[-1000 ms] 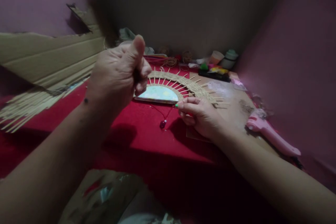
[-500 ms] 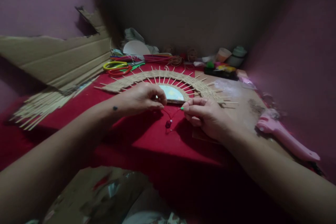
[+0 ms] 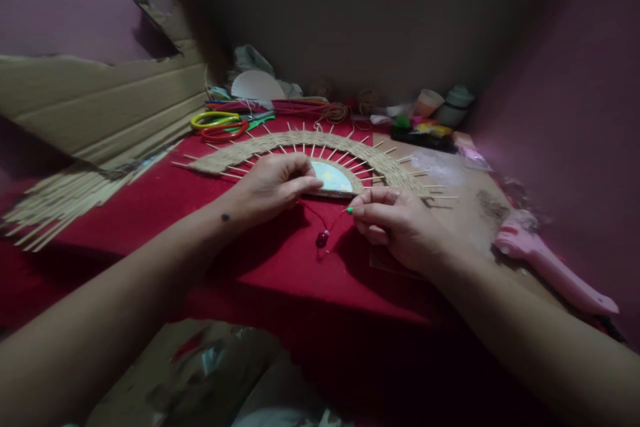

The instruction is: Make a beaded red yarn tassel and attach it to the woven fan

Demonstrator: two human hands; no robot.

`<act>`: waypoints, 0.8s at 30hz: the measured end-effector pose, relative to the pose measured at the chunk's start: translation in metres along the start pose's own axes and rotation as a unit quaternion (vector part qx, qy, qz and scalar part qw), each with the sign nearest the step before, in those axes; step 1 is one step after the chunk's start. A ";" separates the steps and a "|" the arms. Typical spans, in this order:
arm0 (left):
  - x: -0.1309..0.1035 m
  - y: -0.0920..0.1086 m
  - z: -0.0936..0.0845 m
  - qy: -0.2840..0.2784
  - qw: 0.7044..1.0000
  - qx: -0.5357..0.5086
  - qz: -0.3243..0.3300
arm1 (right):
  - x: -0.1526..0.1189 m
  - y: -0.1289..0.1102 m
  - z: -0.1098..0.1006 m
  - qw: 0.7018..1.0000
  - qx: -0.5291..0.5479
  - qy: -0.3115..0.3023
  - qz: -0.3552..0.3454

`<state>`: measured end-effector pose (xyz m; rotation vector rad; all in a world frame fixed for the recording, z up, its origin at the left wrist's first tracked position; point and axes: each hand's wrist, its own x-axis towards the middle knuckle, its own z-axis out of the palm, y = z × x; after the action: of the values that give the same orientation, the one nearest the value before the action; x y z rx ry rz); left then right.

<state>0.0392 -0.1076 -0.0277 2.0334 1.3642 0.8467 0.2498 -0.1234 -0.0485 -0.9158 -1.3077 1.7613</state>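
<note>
A fan-shaped woven piece [image 3: 280, 141] of tan cord and thin sticks lies on the red cloth, with a light-blue half-disc [image 3: 333, 177] at its centre. My left hand [image 3: 280, 180] is closed on the half-disc's left part, thumb over its front; the other fingers are partly hidden. Between thumb and fingertips, my right hand [image 3: 395, 217] pinches a small green bead [image 3: 349, 210]. A thin red cord [image 3: 316, 215] hangs in a V between the hands, its left end hidden under my left hand. At its low point is a dark red bead [image 3: 322, 239], close to the cloth.
Scissors with yellow and red handles [image 3: 217, 123] lie behind the woven piece. Loose sticks [image 3: 75, 197] and a cardboard sheet [image 3: 100, 97] are at left. A pink glue gun [image 3: 555, 263] rests on a brown board [image 3: 450, 213] at right. Cups [image 3: 429, 102] stand behind.
My left hand has moved slightly up, its thumb now over the half-disc. My right hand still pinches the green bead, nearly in place. The view has shifted slightly.
</note>
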 end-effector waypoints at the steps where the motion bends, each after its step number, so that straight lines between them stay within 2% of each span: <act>1: -0.001 0.002 0.000 0.009 0.999 -0.027 -0.018 | 0.000 0.000 0.000 1.000 -0.004 0.003 -0.002; 6: -0.004 0.010 0.003 0.006 0.994 -0.098 -0.045 | 0.000 0.001 0.001 1.000 -0.015 0.019 -0.006; 12: -0.005 0.013 0.009 -0.087 0.991 -0.102 -0.012 | -0.001 0.001 0.003 0.999 -0.039 0.028 0.000; 16: -0.007 0.017 0.012 -0.141 0.980 -0.137 -0.017 | -0.001 0.001 0.004 0.998 -0.051 0.037 0.010; 24: -0.007 0.022 0.013 -0.152 0.982 -0.108 -0.018 | 0.001 0.000 0.008 0.991 -0.123 0.052 0.000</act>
<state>0.0595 -0.1230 -0.0219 1.8721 1.0874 0.6086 0.2423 -0.1263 -0.0467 -1.1282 -1.4770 1.5516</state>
